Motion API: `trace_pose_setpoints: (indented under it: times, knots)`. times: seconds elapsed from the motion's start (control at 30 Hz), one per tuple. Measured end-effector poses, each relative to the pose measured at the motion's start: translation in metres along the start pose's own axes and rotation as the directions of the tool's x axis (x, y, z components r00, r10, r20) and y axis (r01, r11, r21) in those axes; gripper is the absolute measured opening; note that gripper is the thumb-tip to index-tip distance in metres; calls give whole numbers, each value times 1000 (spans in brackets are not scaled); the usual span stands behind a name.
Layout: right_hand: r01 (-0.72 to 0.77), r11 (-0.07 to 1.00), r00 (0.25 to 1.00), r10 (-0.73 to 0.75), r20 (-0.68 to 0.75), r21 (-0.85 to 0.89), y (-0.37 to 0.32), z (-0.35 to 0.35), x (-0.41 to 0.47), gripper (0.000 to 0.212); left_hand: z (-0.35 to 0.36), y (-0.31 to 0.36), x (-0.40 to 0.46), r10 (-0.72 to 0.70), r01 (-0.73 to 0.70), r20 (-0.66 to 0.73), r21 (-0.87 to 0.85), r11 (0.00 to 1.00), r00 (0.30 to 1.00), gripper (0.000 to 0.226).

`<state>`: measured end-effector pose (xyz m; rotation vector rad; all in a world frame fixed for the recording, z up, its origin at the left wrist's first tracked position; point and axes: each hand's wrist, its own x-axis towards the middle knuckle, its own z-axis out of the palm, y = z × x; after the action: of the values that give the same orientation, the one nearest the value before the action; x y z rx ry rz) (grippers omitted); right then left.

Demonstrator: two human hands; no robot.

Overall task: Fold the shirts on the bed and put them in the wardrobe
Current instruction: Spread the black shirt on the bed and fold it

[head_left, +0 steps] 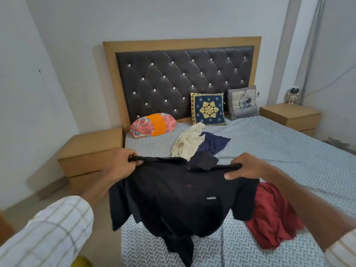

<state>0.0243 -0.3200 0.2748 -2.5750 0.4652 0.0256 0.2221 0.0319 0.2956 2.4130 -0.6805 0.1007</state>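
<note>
Four shirts show, none folded yet. The left hand [123,160] and right hand [244,168] each grip a shoulder of a black shirt [181,197], lifted over the bed [289,151] corner. Cream [189,141], navy [213,143] and red [273,214] shirts lie crumpled; open sheet remains rightward. No wardrobe visible.

Home bedroom: bed [289,151], tufted headboard [173,78], cushions [208,108], bedside cabinets [289,115].

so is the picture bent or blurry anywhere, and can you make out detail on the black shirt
Head view: wide-angle lens bows the walls and wooden headboard; soft, even light; the black polo shirt reads as nearly flat dark, only its small white label showing; the checked sleeve is slightly soft.
</note>
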Motion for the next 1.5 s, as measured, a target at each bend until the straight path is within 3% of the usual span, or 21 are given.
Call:
trace_pose_setpoints:
  times: [0.07, 0.17, 0.23, 0.3, 0.37, 0.43, 0.47, 0.57, 0.7, 0.87, 0.93, 1.07, 1.13, 1.2, 1.3, 1.37, 1.5]
  knots:
    - [-33, 999, 988, 36, 151, -21, 10, 6, 4, 25, 6, -21, 2, -11, 10, 110, 11, 1000, 994, 14]
    - [-135, 989, 968, 144, 205, -57, 13, 18, 11, 21, 21, -46, 4, -89, 51, 256, 151, 987, 963, 16]
    - [-231, 971, 950, 238, 201, -57, 10, 28, 23, 21, 34, -55, 7, -190, 119, 240, 282, 952, 952, 27]
    - [-286, 953, 937, 300, 177, -104, 7, 35, 38, 42, 46, -59, 17, -279, 219, 205, 275, 936, 938, 31]
    - [-336, 939, 936, 324, 133, 75, -3, 34, 51, 43, 51, -52, 32, -406, 408, 219, 36, 912, 887, 25]
    - [-356, 788, 919, 393, 34, 503, -17, 18, 64, 18, 48, -31, 50, -502, 593, 315, -424, 685, 805, 24]
    - [-321, 696, 908, 419, -1, 642, -25, 6, 70, 9, 42, -18, 59, -506, 600, 341, -581, 549, 793, 25]
    - [-107, 546, 911, 389, -138, 831, -54, -42, 91, 23, 1, 29, 89, -484, 469, 250, -784, 406, 838, 21]
    - [203, 396, 889, 309, -339, 895, -103, -103, 105, 43, -65, 70, 127, -424, 210, 115, -960, 186, 898, 29]
    - [436, 383, 772, 306, -557, 814, -138, -157, 113, 57, -124, 117, 131, -375, -69, -98, -994, 89, 922, 29]
    - [483, 416, 733, 290, -616, 771, -135, -164, 112, 64, -128, 123, 126, -345, -109, -153, -984, 143, 926, 34]
    - [436, 682, 701, 152, -697, 587, -96, -137, 97, 67, -102, 91, 102, -258, -91, -298, -798, 595, 919, 38]
    - [382, 797, 757, 21, -654, 468, -62, -106, 85, 64, -72, 59, 83, -164, -61, -307, -610, 790, 938, 35]
    - [278, 915, 835, -80, -544, 292, -17, -63, 74, 60, -31, 20, 57, -85, -11, -215, -411, 911, 973, 30]
    - [100, 993, 928, -68, -367, 70, 59, 16, 60, 68, 40, -36, 14, -46, 58, 81, -152, 987, 996, 24]
    - [67, 998, 969, -62, -241, 12, 100, 69, 44, 71, 86, -63, -22, -71, 86, 253, -49, 995, 965, 25]
    - [45, 982, 997, -55, -49, -181, 145, 150, -10, 52, 160, -105, -92, -137, 111, 484, 83, 990, 864, 23]
